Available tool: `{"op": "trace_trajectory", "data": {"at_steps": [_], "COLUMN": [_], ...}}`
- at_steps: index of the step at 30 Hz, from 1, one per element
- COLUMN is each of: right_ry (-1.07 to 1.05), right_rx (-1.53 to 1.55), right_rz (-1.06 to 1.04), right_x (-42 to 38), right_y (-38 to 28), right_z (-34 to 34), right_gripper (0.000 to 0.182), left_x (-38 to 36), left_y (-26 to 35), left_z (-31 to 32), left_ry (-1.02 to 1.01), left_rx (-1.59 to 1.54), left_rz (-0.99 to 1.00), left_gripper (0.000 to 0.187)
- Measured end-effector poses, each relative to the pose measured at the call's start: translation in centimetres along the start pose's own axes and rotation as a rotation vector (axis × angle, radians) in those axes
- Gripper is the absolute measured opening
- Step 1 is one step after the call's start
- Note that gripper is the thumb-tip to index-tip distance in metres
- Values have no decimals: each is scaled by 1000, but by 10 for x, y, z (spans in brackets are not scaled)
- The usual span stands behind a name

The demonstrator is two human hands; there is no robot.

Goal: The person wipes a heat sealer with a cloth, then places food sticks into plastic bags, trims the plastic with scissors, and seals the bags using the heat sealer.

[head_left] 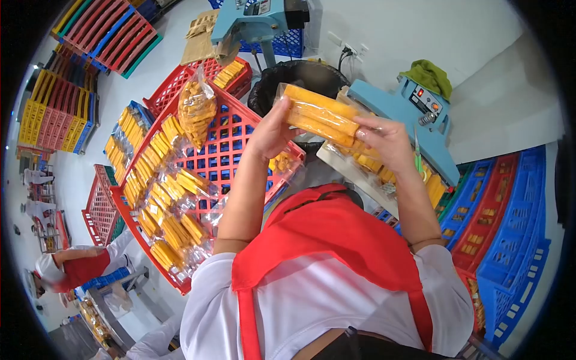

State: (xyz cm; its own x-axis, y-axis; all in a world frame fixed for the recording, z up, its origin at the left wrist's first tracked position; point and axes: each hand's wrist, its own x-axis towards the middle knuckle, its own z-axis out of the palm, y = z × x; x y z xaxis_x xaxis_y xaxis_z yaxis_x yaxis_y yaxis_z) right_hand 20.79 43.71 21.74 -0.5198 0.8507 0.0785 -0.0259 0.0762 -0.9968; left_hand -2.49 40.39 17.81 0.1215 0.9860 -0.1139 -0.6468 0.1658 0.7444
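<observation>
A clear plastic bag of yellow sticks point(321, 114) is held up in front of my chest. My left hand point(273, 133) grips its left end, thumb along the edge. My right hand point(387, 143) pinches the other end, where loose plastic shows. Just beyond my right hand is a pale blue sealing machine point(441, 135) with a control panel and small lights. Scissors with green handles point(418, 161) hang beside it. Partly behind my right forearm, a light tray point(342, 163) carries more yellow pieces. A bin with a black liner point(261, 90) stands behind the bag.
To the left, a red crate point(231, 129) bears several packed bags point(159, 195) and a larger bag of yellow pieces point(197, 108). Another blue machine point(249, 24) stands at the back. Stacked crates point(504, 228) rise on the right. A co-worker point(81, 264) bends at far left.
</observation>
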Motion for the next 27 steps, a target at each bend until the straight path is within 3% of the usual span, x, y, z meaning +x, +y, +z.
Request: {"op": "trace_trajectory", "data": {"at_steps": [4, 6, 9, 14, 19, 21, 27], "right_ry": [13, -158, -151, -162, -178, -218, -240], "right_rx": [-90, -178, -276, -346, -431, -558, -625], "right_rz": [-150, -174, -316, -448, -682, -837, -902], "right_x": [2, 1, 5, 10, 16, 15, 16], "right_y": [4, -3, -2, -7, -22, -27, -39], "right_z": [11, 12, 20, 23, 35, 39, 54], "right_gripper": [29, 32, 34, 34, 27, 29, 28], "left_x": [-8, -13, -19, -24, -28, -33, -41], "left_y": [-1, -1, 0, 10, 6, 7, 4], "left_z": [5, 1, 1, 1, 4, 0, -21], "left_ry": [-77, -58, -81, -114, -38, -61, -105], "left_rx": [18, -53, -42, -199, -256, -259, -165], "left_rz": [177, 193, 289, 262, 496, 505, 444], "left_gripper": [45, 54, 70, 72, 80, 83, 86]}}
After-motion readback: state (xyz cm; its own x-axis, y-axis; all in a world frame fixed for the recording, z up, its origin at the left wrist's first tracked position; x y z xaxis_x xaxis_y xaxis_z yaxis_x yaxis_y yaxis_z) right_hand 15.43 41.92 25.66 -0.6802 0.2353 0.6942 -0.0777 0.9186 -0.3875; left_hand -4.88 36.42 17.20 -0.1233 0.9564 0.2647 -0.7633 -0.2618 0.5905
